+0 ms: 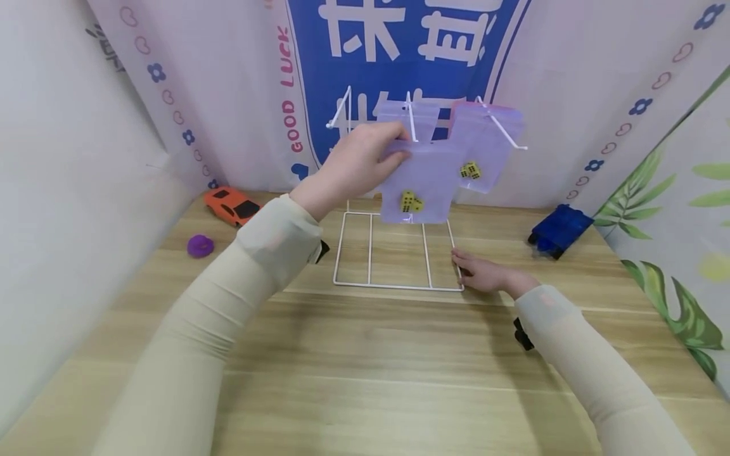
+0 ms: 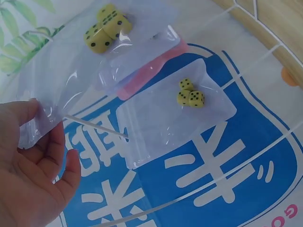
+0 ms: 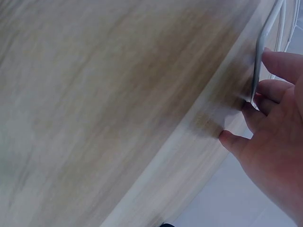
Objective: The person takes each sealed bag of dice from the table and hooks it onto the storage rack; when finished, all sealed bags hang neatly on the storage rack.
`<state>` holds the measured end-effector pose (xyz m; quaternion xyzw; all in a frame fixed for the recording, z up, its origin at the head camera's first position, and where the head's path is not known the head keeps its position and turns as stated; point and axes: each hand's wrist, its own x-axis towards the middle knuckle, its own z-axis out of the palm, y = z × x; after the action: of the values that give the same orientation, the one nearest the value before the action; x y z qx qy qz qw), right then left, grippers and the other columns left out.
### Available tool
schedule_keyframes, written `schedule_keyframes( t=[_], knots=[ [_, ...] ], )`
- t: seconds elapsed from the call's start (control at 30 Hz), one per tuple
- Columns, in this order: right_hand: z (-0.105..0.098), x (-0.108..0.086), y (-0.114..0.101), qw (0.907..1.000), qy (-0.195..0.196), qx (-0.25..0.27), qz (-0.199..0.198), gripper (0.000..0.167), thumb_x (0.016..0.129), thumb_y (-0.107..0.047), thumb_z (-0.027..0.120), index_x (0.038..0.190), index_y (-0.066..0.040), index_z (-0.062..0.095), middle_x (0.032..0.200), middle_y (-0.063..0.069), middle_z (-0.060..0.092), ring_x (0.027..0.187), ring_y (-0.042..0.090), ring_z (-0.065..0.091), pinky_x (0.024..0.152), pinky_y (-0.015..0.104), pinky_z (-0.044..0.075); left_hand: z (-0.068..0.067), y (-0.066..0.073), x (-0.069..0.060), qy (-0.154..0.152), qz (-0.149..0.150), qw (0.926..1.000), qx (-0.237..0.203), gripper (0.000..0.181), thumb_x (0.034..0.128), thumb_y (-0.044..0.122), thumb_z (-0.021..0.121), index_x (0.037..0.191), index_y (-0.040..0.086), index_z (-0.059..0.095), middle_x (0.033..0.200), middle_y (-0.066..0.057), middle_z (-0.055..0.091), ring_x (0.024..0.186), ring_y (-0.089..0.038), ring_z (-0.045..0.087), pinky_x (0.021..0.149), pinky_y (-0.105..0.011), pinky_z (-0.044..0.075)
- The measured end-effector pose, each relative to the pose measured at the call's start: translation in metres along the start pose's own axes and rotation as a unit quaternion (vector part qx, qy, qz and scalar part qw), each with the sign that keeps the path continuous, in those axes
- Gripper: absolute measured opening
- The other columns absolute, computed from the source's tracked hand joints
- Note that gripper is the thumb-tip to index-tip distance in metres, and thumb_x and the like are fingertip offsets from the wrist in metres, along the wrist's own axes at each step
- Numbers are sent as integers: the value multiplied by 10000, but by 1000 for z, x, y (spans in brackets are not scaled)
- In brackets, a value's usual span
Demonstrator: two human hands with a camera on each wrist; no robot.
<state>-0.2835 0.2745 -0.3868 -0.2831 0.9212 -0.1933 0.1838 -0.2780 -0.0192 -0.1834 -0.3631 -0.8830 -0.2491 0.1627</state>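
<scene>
My left hand pinches the top edge of a clear zip-lock bag with yellow dice in its lower part. The bag's top is at the tip of the rack's middle hook; whether the hook passes through its hole I cannot tell. Behind it, another zip-lock bag with yellow dice hangs on that hook. More bags hang from the right hook, one with a pinkish edge. Down at the table, my right hand grips the right side of the white wire rack's base.
The rack's left hook has no bag on it. An orange toy car and a small purple object lie at left on the wooden table. A blue toy vehicle sits at right. A printed cloth hangs behind.
</scene>
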Motion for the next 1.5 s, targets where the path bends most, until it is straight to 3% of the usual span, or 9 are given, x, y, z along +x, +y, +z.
schedule_keyframes(
  t=[0.27, 0.57, 0.9, 1.1, 1.3, 1.5],
  knots=[
    [-2, 0, -1, 10000, 6, -15, -24, 587, 924, -64, 479, 1354, 185, 166, 1454, 310, 43, 1319, 457, 74, 1077, 537, 109, -2, -3, 0, 86, 10, 9969, -777, 90, 914, 157, 559, 954, 77, 569, 987, -21, 631, 892, -100, 594, 742, -194, 502],
    [-4, -2, 1, 10000, -8, 81, 5, 583, 926, -52, 470, 1356, 186, 154, 1455, 310, 32, 1324, 452, 55, 1079, 535, 95, -4, -4, -1, -8, -508, 9925, -1108, 125, 925, 187, 541, 969, 70, 555, 898, -23, 580, 709, -138, 506, 575, -237, 471],
    [-3, 0, 5, 9999, -88, 115, 12, 592, 940, -82, 470, 1365, 174, 148, 1462, 299, 20, 1327, 447, 49, 1080, 534, 93, 5, -13, 9, -163, -752, 9929, -908, 128, 926, 169, 534, 982, 56, 554, 963, -37, 595, 806, -136, 553, 681, -236, 506],
    [-4, 0, 6, 10000, 30, 30, 3, 590, 929, -73, 484, 1354, 186, 166, 1454, 310, 40, 1322, 451, 73, 1080, 529, 108, 12, -21, 24, -88, -1176, 9916, -531, 165, 935, 192, 517, 1037, 68, 557, 997, -29, 595, 834, -121, 546, 703, -208, 485],
    [-3, 0, 5, 10000, 9, 3, 63, 592, 934, -85, 477, 1362, 174, 160, 1463, 294, 30, 1329, 440, 64, 1083, 524, 102, 16, -29, 41, -32, -1697, 9849, -338, 231, 942, 219, 505, 1123, 87, 558, 1092, -21, 585, 907, -112, 531, 759, -205, 470],
    [-1, 1, 1, 10000, -46, 30, 73, 589, 934, -89, 473, 1361, 175, 166, 1466, 288, 31, 1331, 433, 63, 1086, 516, 99, 19, -40, 49, 17, -2107, 9763, -500, 233, 948, 228, 492, 1130, 98, 556, 1135, -22, 574, 919, -126, 528, 767, -218, 481]
  ],
)
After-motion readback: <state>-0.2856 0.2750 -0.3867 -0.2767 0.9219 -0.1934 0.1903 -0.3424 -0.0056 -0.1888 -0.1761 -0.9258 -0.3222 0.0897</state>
